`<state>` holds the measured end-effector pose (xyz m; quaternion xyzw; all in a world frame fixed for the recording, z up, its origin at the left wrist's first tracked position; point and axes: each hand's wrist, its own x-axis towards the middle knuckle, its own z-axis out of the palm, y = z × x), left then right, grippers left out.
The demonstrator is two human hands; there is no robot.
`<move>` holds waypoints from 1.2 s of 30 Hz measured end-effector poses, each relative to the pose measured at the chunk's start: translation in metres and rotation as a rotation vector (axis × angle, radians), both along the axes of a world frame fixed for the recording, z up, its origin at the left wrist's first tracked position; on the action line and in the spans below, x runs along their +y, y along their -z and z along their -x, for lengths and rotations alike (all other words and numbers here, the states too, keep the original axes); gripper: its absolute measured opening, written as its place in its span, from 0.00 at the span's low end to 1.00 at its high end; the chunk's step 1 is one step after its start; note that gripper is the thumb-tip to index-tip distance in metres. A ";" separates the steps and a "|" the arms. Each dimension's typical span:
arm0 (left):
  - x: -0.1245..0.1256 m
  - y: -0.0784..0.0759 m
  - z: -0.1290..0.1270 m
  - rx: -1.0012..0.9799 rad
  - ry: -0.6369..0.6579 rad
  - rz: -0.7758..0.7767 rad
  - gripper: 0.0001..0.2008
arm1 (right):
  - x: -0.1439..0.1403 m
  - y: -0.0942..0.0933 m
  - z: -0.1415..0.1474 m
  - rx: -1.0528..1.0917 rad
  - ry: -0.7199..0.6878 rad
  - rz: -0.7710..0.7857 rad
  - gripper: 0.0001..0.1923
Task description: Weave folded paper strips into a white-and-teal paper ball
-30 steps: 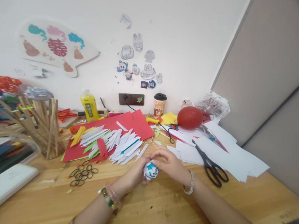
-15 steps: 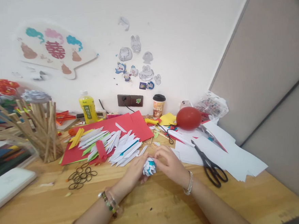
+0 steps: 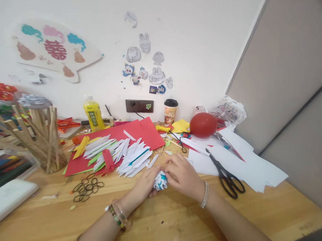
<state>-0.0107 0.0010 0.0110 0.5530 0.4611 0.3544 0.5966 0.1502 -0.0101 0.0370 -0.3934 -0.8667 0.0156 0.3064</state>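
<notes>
A small ball of folded white and blue paper pieces (image 3: 161,180) sits between my two hands, above the wooden table (image 3: 158,234). My left hand (image 3: 146,182) is closed around its left side, with some fingers hidden beneath it. At its upper right, the bent fingers of my right hand (image 3: 180,174) press against the paper; whether they also pinch a separate piece I cannot make out. Just beyond my hands lies a heap of folded white paper strips (image 3: 134,159), with green, red and yellow ones among them.
Black scissors (image 3: 227,174) lie on white sheets (image 3: 252,162) to the right. Black rubber bands (image 3: 87,188) are at left, near a container of wooden sticks (image 3: 48,143). Along the back stand a yellow bottle (image 3: 93,114), a lidded cup (image 3: 170,112) and a red balloon (image 3: 203,125).
My right hand has shifted slightly left and its fingers have curled closer against the paper ball. My left hand keeps its hold. The view has tilted slightly.
</notes>
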 end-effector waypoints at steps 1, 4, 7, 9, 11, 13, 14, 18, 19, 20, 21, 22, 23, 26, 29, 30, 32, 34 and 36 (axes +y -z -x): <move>0.000 0.000 0.000 -0.003 0.014 0.000 0.17 | 0.000 0.000 0.000 0.027 -0.009 0.024 0.06; -0.001 -0.002 0.000 -0.022 0.064 -0.004 0.15 | 0.003 0.001 -0.002 0.131 -0.070 0.133 0.06; -0.001 -0.002 0.000 -0.064 0.101 0.022 0.15 | 0.007 0.003 -0.005 0.224 -0.140 0.262 0.06; -0.001 -0.002 0.000 -0.088 0.122 0.040 0.15 | 0.010 0.005 -0.007 0.260 -0.146 0.319 0.06; -0.001 -0.001 -0.001 -0.115 0.139 0.046 0.15 | 0.012 0.006 -0.009 0.286 -0.148 0.346 0.04; -0.001 -0.002 -0.001 -0.151 0.151 0.059 0.15 | 0.014 0.006 -0.011 0.307 -0.184 0.373 0.04; -0.001 -0.002 -0.002 -0.172 0.159 0.072 0.16 | 0.015 0.005 -0.012 0.317 -0.214 0.395 0.05; -0.002 -0.004 -0.004 -0.257 0.184 0.134 0.18 | 0.017 0.005 -0.014 0.368 -0.307 0.485 0.10; -0.002 -0.004 -0.005 -0.278 0.181 0.145 0.19 | 0.018 0.005 -0.015 0.378 -0.305 0.491 0.11; -0.002 -0.004 -0.006 -0.296 0.176 0.153 0.19 | 0.018 0.005 -0.015 0.384 -0.294 0.489 0.12; -0.001 -0.004 -0.006 -0.309 0.172 0.161 0.20 | 0.019 0.006 -0.015 0.385 -0.279 0.483 0.12; -0.001 -0.004 -0.006 -0.318 0.169 0.167 0.20 | 0.019 0.006 -0.015 0.385 -0.261 0.473 0.12; 0.000 -0.003 -0.006 -0.323 0.165 0.171 0.20 | 0.019 0.007 -0.015 0.383 -0.243 0.463 0.11; 0.002 0.001 -0.006 -0.320 0.144 0.159 0.20 | 0.018 0.007 -0.014 0.378 -0.208 0.447 0.10; 0.004 0.006 -0.005 -0.307 0.143 0.107 0.19 | 0.016 0.007 -0.013 0.388 -0.189 0.443 0.09; 0.004 0.007 -0.004 -0.302 0.148 0.085 0.19 | 0.016 0.007 -0.013 0.397 -0.180 0.441 0.09; 0.004 0.008 -0.003 -0.290 0.156 0.040 0.19 | 0.015 0.006 -0.012 0.420 -0.148 0.439 0.09; 0.003 0.006 -0.002 -0.274 0.156 0.004 0.18 | 0.015 0.006 -0.011 0.438 -0.115 0.438 0.09; 0.002 0.004 -0.002 -0.249 0.154 -0.010 0.16 | 0.015 0.006 -0.010 0.447 -0.088 0.431 0.08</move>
